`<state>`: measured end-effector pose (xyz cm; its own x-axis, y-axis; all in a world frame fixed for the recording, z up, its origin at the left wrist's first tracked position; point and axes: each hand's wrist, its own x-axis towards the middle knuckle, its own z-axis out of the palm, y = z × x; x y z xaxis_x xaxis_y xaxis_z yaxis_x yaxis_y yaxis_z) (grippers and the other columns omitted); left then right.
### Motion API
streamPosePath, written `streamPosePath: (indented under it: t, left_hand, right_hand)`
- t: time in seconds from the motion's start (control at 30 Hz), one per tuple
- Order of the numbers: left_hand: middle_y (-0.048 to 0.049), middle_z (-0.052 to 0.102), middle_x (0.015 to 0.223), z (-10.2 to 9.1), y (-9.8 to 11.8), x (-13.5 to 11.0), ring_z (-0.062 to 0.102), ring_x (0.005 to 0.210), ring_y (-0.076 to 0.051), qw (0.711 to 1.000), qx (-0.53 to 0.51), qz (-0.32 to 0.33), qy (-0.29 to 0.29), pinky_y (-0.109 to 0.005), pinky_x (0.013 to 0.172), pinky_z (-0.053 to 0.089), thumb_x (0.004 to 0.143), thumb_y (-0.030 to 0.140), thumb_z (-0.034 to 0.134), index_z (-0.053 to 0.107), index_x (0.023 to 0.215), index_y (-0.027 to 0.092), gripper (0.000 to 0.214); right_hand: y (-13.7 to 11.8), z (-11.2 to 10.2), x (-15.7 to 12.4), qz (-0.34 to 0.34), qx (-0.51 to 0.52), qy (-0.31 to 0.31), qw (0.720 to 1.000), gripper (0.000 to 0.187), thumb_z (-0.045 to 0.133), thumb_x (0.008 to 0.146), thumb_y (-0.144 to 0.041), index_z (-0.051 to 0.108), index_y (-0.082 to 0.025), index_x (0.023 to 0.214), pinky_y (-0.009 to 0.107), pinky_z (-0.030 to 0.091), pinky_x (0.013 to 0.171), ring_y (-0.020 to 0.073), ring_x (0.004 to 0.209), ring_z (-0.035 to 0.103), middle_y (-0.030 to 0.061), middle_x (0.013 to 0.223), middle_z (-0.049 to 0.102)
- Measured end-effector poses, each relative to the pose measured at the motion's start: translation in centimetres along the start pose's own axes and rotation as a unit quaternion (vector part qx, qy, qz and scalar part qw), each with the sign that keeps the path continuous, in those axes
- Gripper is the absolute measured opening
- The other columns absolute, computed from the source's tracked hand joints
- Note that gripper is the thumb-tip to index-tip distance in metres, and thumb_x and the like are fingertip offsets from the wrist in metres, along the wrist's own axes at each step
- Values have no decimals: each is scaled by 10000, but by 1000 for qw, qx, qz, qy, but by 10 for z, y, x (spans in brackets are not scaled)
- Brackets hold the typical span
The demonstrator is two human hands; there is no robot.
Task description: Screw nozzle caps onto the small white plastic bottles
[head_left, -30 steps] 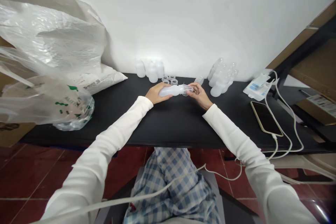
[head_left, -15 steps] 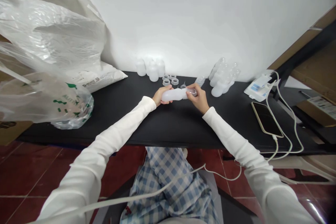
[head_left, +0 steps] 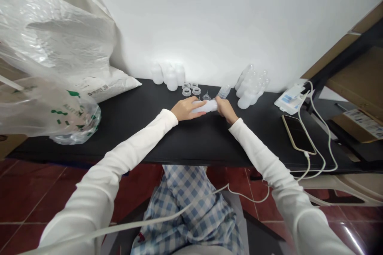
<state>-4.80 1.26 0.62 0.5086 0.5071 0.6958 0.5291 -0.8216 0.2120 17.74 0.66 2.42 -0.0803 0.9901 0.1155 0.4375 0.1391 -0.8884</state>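
A translucent white feeding bottle (head_left: 207, 106) lies sideways in my hands just above the black table. My left hand (head_left: 186, 109) wraps around its base end, thumb and fingers along the body. At the neck end, my right hand (head_left: 226, 110) has its fingers curled round the tip, hiding the clear cap there. Just behind the bottle stands a clear teat (head_left: 206, 96). Several clear collar rings (head_left: 186, 92) sit beyond my left hand, and a small group of clear caps (head_left: 224, 91) lies right behind my right fingers.
White bottle bodies (head_left: 171, 79) stand against the wall at back left. Capped bottles (head_left: 251, 87) lie piled at back right. Further right are a white box (head_left: 289, 99) and a phone (head_left: 298, 134) on a cable. Large plastic bags (head_left: 68, 48) cover the table's left end.
My left hand has turned over the bottle, covering more of its body. My right hand has rotated round the neck end, and the clear cap that showed there is now hidden. The view shifted slightly.
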Motion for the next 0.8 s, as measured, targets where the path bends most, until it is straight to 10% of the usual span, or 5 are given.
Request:
streamPosePath:
  t: [0.13,0.4,0.6,0.8]
  left_hand:
    - [-97,717,1035,-1,-5,2,700,943,-205,999,23,22,-20,-342,878,580,888,567,630,709,1194,251,447]
    - [-54,750,1070,-1,5,0,706,951,-212,962,-194,-184,-46,-319,866,570,793,561,736,710,1117,176,503]
    - [-78,726,1120,6,0,-3,698,1009,-206,991,-96,-94,-23,-335,967,550,842,538,712,691,1212,199,502]
    - [-124,715,1017,9,2,-3,710,921,-229,998,60,18,-13,-360,875,585,905,590,601,674,1247,182,538]
  right_hand:
    - [-3,-1,-3,16,-2,15,1000,592,392,907,-720,385,-245,551,301,333,499,135,441,376,-22,414,383]
    - [-9,-4,-15,-275,-199,125,932,343,437,926,-541,578,-239,851,308,471,703,204,751,642,69,850,701]
    - [-9,-2,-11,-151,-209,153,954,225,447,879,-380,500,-233,717,287,383,630,181,625,549,8,636,567]
    - [-9,-4,-5,56,-50,13,997,318,442,881,-371,403,-218,605,270,352,576,122,504,430,-44,506,425]
